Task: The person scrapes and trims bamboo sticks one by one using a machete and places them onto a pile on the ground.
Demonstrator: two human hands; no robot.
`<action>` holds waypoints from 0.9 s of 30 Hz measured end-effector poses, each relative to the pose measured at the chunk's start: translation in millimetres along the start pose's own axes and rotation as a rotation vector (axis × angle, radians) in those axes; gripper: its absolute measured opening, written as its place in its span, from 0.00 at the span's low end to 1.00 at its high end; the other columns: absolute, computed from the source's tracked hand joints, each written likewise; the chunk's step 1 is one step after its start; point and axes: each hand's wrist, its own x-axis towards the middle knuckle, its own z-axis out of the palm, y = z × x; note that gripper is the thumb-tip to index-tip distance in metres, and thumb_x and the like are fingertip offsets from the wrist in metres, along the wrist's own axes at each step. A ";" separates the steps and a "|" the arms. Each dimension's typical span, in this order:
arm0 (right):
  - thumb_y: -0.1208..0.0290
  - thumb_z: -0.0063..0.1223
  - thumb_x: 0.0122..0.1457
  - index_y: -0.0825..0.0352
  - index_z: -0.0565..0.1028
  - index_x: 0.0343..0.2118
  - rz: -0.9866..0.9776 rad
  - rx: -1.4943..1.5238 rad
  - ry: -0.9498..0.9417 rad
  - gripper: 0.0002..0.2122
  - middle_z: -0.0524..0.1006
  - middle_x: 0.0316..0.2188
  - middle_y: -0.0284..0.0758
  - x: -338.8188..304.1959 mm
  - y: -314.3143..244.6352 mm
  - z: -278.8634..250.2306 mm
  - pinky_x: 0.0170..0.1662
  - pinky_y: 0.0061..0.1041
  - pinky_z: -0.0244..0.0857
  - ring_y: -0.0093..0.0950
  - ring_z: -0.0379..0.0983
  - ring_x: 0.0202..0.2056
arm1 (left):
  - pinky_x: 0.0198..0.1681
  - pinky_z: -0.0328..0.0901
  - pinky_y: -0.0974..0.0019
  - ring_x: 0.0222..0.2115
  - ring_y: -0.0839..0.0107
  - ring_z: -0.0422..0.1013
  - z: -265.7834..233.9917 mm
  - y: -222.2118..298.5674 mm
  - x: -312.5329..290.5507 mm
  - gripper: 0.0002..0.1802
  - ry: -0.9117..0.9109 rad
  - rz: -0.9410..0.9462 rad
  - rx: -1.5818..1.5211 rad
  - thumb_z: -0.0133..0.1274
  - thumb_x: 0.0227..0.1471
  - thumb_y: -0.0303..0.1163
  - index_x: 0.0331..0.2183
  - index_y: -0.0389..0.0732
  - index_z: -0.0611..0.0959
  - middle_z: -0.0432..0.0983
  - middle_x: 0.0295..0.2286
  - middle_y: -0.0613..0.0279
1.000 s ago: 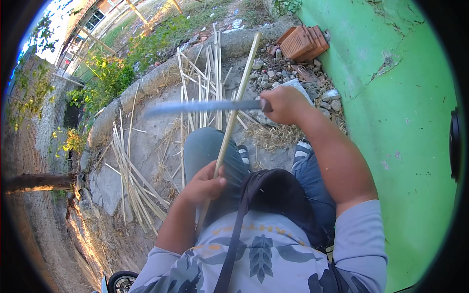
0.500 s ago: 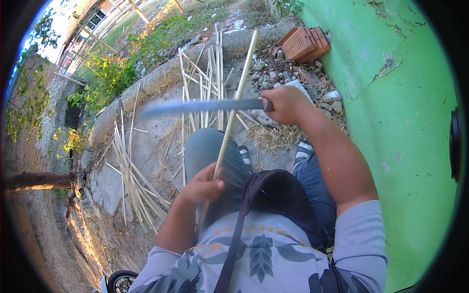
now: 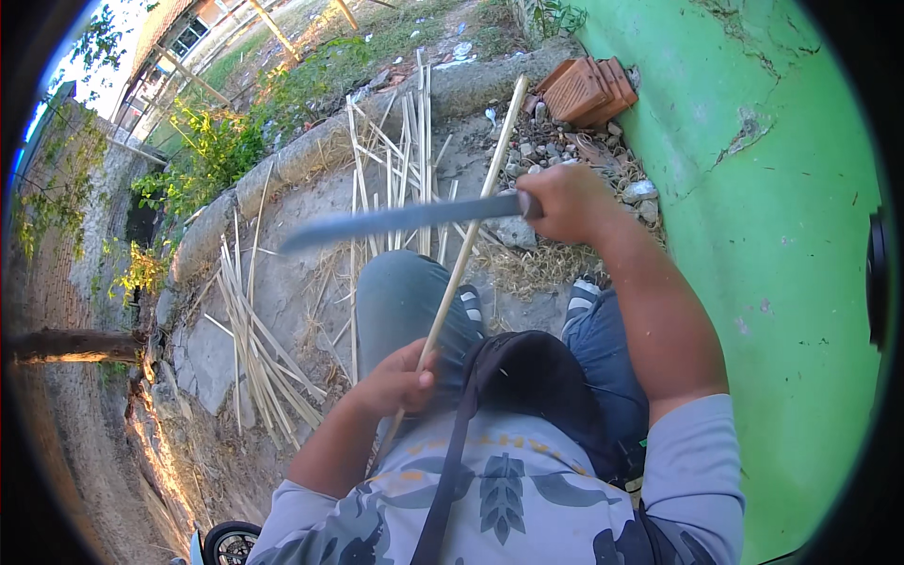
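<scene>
One pale strip pinched by left fingers; right fingers grip long knife across it, beyond left fingers. Likely scraping; next stroke needs steady pinch.

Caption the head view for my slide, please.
Left hand gripping a pale strip, right hand holding a long-bladed knife across it.

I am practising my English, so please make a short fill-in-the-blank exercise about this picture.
1. The left hand holds exactly ____ stick.
2. The right hand holds a knife that points toward the picture's ____ side.
3. The wall on the right is painted ____.

Missing words: one; left; green.
</scene>
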 end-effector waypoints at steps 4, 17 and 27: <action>0.65 0.58 0.50 0.59 0.79 0.33 0.057 -0.042 -0.181 0.08 0.81 0.28 0.40 -0.5 6.9 -0.2 0.40 0.44 0.72 0.45 0.78 0.33 | 0.13 0.41 0.76 0.13 0.85 0.47 10.1 -0.2 -9.7 0.17 0.026 -0.023 -0.011 0.58 0.56 0.29 0.38 0.48 0.65 0.58 0.21 0.74; 0.66 0.61 0.47 0.61 0.81 0.32 0.058 -0.059 -0.292 0.09 0.81 0.30 0.41 4.6 -5.7 0.3 0.41 0.39 0.72 0.43 0.79 0.35 | 0.13 0.43 0.76 0.14 0.85 0.49 13.5 -15.3 -19.1 0.18 0.077 -0.005 -0.003 0.59 0.55 0.27 0.40 0.47 0.66 0.58 0.21 0.74; 0.66 0.60 0.47 0.63 0.80 0.32 0.192 0.225 -0.042 0.10 0.80 0.28 0.45 0.6 22.8 3.4 0.37 0.40 0.71 0.45 0.78 0.33 | 0.14 0.45 0.77 0.15 0.85 0.50 11.4 -14.1 -15.9 0.22 0.018 0.010 0.032 0.63 0.54 0.30 0.43 0.46 0.66 0.58 0.22 0.73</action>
